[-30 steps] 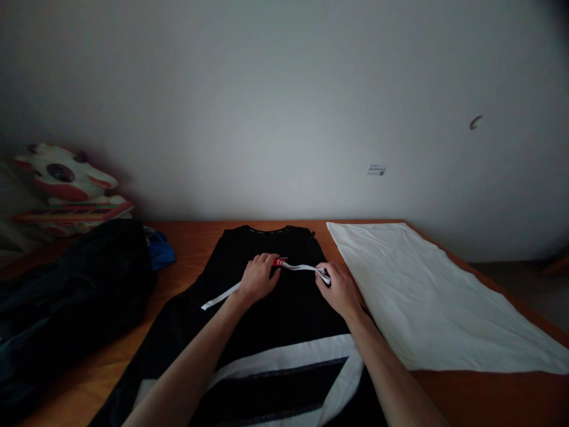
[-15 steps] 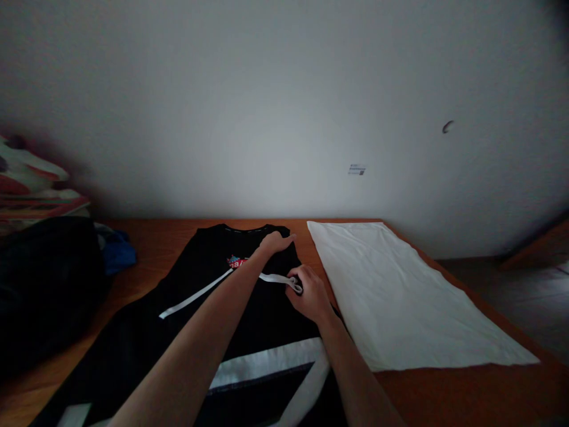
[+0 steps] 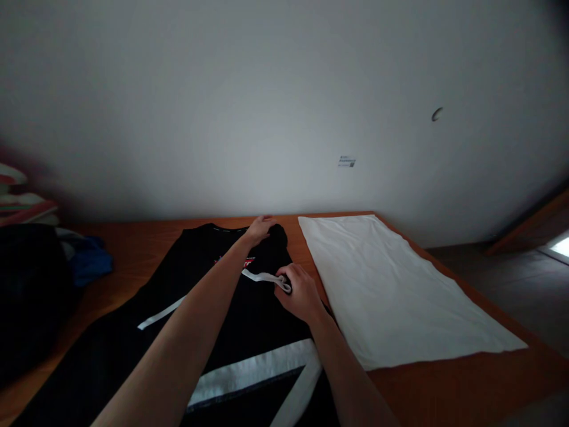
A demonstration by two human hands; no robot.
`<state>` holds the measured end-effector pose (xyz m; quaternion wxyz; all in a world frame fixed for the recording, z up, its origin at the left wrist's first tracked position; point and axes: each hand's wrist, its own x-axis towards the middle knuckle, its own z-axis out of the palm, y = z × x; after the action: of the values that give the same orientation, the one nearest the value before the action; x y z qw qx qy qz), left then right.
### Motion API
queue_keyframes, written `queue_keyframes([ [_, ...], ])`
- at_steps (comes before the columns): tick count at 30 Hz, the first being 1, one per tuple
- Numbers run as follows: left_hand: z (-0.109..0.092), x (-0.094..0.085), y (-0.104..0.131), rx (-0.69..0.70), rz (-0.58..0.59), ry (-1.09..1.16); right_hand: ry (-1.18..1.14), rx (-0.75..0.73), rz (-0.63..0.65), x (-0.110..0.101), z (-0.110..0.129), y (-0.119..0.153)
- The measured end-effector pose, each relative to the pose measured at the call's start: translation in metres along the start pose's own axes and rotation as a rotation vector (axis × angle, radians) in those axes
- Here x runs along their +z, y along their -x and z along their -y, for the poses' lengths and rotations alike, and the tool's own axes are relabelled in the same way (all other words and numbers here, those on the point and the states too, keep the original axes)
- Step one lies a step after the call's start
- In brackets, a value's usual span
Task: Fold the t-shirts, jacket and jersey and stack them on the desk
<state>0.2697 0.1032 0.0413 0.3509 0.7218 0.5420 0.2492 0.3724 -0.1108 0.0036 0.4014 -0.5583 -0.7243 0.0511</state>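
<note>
From my head camera, the black top lies spread in front of me on the wooden bench, its neckline toward the wall. My right hand is clenched on a fold at its right side, where the narrow white strip loops up between thumb and fingers. My left hand reaches across to the collar, near the right shoulder; its fingertips touch the fabric there, but I cannot tell whether they pinch it or merely rest (the back of the hand hides them).

To handle this well, I judge that the two holds should sit on one line down the side, the tension between them even and gentle. The right grip wants to take the fold close to its edge, catching only the layers I mean to hold, so that the chest doesn't bunch. My left forearm, crossing over the cloth, is best held clear of it.

The black fabric looks matte, soft and limp. The strip is flat and ribbon-like, curling where it is gripped; the broad white band lower down is smoother, and it bends at a sharp angle. A red print shows beside my forearm, partly covered. To the right, a thin white cloth lies flat, lightly rippled; at the left sit a crumpled blue cloth and a dark bundle.
</note>
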Motion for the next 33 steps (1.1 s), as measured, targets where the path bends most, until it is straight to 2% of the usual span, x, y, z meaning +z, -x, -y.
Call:
queue_keyframes([
  [4,0.015,-0.024,0.023,0.011,0.027,-0.209,0.049,0.0,0.029,0.003,-0.003,0.0],
  [8,0.032,-0.047,0.062,-0.003,0.123,-0.444,0.084,-0.026,0.042,0.005,-0.005,0.001],
  [11,0.037,-0.054,0.088,0.022,0.171,-0.533,0.085,-0.027,0.033,0.004,-0.005,0.001],
  [14,0.035,-0.056,0.104,0.053,0.17,-0.562,0.069,-0.033,0.025,0.003,-0.005,0.002],
  [22,0.032,-0.048,0.117,0.061,0.125,-0.496,0.057,-0.027,0.022,0.003,-0.006,0.003],
  [26,0.029,-0.056,0.119,0.058,0.026,-0.389,0.041,-0.039,0.017,0.003,-0.004,0.003],
  [29,0.039,-0.067,0.126,0.057,-0.042,-0.322,0.004,-0.067,0.04,0.002,-0.003,0.003],
  [33,0.06,-0.07,0.136,0.085,0.004,-0.387,-0.02,-0.071,0.093,-0.004,0.0,0.006],
])
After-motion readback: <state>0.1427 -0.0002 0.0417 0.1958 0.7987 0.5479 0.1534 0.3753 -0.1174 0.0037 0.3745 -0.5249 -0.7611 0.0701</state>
